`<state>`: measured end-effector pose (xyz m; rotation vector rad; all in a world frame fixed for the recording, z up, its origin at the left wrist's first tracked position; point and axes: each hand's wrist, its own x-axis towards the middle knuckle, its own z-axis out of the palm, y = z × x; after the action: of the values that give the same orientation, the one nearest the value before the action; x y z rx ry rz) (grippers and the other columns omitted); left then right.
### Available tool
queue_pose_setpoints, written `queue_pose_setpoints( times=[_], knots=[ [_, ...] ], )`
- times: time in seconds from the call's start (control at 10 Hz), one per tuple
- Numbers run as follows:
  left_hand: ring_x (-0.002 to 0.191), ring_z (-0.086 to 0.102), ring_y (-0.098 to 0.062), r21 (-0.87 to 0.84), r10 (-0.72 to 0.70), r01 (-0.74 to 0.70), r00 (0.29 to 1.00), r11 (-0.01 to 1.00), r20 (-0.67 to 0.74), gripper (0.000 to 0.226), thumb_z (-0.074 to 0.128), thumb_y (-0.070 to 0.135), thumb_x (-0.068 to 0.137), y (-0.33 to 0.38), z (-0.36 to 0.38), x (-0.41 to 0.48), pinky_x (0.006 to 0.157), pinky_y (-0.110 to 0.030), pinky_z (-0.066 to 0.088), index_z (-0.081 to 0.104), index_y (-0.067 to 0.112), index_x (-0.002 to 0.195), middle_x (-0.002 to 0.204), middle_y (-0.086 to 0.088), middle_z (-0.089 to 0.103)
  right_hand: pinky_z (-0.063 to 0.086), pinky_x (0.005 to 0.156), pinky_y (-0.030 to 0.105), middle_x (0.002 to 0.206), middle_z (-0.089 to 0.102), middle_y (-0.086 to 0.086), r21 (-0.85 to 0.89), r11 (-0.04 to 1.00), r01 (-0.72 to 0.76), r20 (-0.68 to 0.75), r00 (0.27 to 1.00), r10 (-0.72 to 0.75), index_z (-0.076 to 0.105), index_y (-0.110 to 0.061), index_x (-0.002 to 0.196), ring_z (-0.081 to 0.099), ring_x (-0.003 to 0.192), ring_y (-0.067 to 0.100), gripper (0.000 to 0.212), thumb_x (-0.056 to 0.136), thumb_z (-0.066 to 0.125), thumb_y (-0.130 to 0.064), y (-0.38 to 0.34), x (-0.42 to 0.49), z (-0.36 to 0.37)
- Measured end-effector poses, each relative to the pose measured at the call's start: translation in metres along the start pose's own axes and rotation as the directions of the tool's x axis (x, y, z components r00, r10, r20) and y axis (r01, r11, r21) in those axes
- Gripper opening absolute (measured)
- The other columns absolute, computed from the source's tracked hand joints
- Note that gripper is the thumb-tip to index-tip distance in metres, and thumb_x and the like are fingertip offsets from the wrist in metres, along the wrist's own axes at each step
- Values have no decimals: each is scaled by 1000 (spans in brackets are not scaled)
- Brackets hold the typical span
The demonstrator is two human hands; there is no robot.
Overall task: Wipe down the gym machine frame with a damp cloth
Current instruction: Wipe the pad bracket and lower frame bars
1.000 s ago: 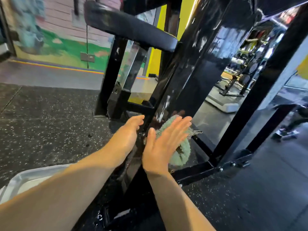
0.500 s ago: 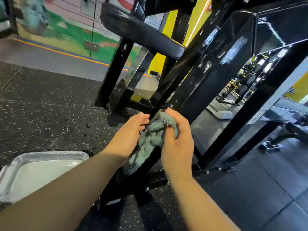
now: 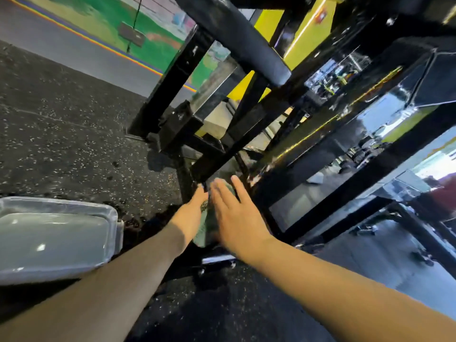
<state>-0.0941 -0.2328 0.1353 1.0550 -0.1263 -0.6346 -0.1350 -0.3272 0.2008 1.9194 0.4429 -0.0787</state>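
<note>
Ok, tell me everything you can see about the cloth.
The cloth is teal-green and fuzzy, looking like microfibre, bunched up and motion-blurred. It sits low against the black machine frame, sandwiched between the left hand and the flat right hand, which hide most of it.

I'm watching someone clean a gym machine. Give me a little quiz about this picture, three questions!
1. True or false: the right hand lies flat, fingers straight, on the green cloth.
2. Where is the plastic tub? A) on the floor, at the picture's left; B) on top of a padded bar; C) on a shelf.
3. Fill in: the machine frame is painted ____.

Key: 1 true; 2 A; 3 black.
</note>
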Motion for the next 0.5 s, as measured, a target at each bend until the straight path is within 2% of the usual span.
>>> queue_pose_setpoints(
  times=[0.1,0.2,0.3,0.4,0.5],
  knots=[
    [141,23,-15,-9,39,-40,997,999,-64,53,19,40,102,-13,-9,2,104,-24,23,27,13,147,154,-2,26,-20,106,57,160,-5,18,52,993,107,61,992,-110,-2,-3,152,-6,146,38,62,104,20,-35,-19,16,2],
    [140,25,-16,-106,-20,13,998,994,-63,55,16,42,102,-15,0,15,96,-21,26,24,12,148,144,2,35,-28,100,53,161,-1,10,34,986,165,6,986,-165,7,-11,154,-5,148,32,58,103,23,-34,-3,6,-4],
    [141,25,-13,-52,92,-88,992,995,87,56,22,60,97,-35,6,64,112,-25,22,23,34,147,150,19,22,-34,98,57,161,13,3,52,996,-72,-41,996,75,25,-19,151,-6,148,32,54,101,35,-36,63,-8,-7],
    [139,26,-3,-52,225,-219,950,974,217,71,30,87,74,-56,29,143,115,-36,25,29,56,138,150,23,29,-17,112,56,135,58,7,114,962,-249,-339,900,273,62,-13,127,28,142,36,48,84,66,-32,111,-13,-7],
    [141,11,1,96,277,-273,960,957,-30,80,29,76,83,15,75,34,115,-25,12,2,40,149,156,18,10,-11,116,51,147,44,8,201,934,-295,-220,915,337,43,-11,143,23,145,30,58,91,55,-35,72,-5,3]
  ],
)
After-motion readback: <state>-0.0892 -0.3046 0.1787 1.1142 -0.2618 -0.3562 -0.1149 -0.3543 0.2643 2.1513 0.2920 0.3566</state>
